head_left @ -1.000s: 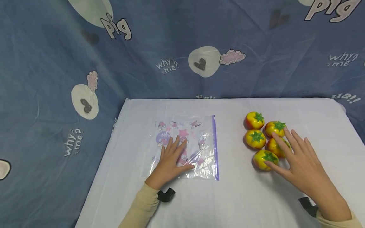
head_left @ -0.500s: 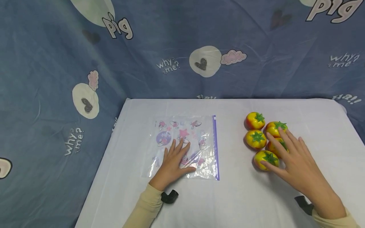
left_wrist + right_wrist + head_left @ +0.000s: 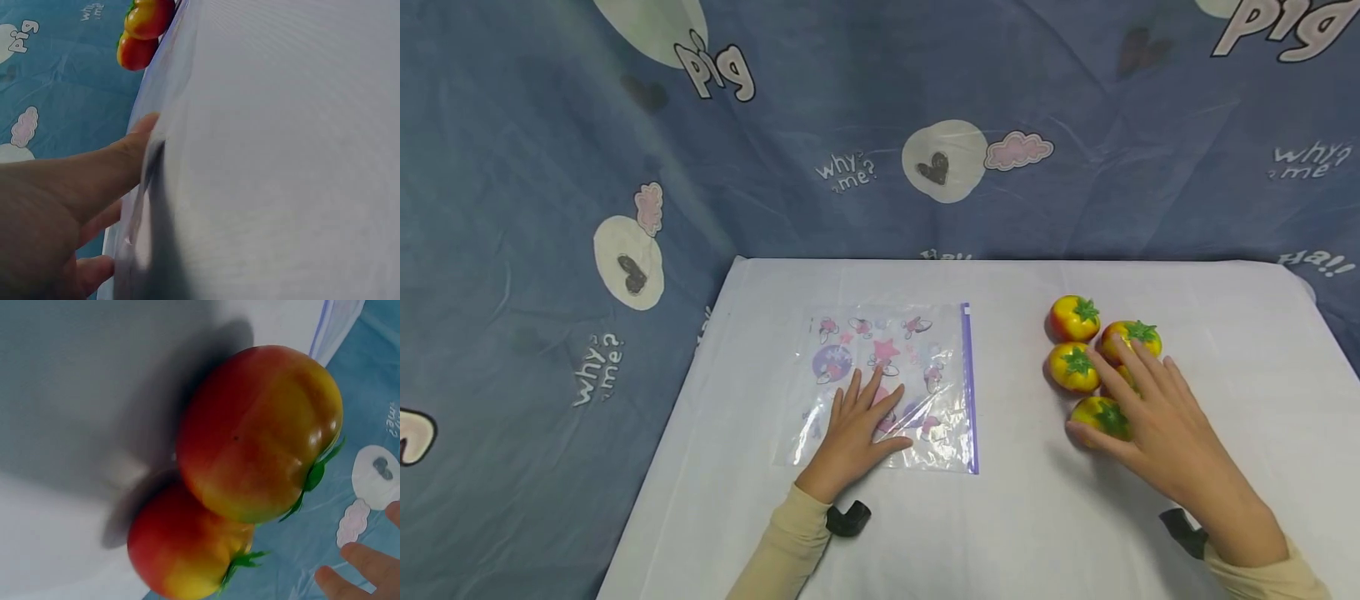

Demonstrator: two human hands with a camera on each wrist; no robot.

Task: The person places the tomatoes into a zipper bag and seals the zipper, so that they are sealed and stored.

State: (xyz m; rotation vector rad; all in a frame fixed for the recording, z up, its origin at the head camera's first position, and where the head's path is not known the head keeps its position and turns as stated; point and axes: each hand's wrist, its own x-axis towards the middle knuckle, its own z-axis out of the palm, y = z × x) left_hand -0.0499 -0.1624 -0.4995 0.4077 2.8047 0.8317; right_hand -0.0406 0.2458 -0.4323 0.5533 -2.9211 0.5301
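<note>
A clear zip bag (image 3: 917, 392) with pink and purple cartoon prints and a purple zip strip lies flat on the left half of the white table. My left hand (image 3: 853, 437) rests on its lower left part, fingers spread; in the left wrist view the thumb (image 3: 144, 125) touches the plastic. Several yellow-red toy tomatoes (image 3: 1073, 367) with green leafy tops are grouped to the right. Over the group's right side my right hand (image 3: 1165, 433) is spread, hiding part of it. In the right wrist view its fingers (image 3: 369, 569) stretch beyond a large near tomato (image 3: 256, 437).
The white-covered table (image 3: 1000, 533) reaches back to a blue printed cloth (image 3: 820, 100) that hangs behind and at the left. Black wrist mounts (image 3: 848, 518) stick out beside both wrists.
My right hand has shifted left, covering more of the tomatoes. The left hand has moved slightly right on the bag. Bag and tomatoes keep their places on the table.
</note>
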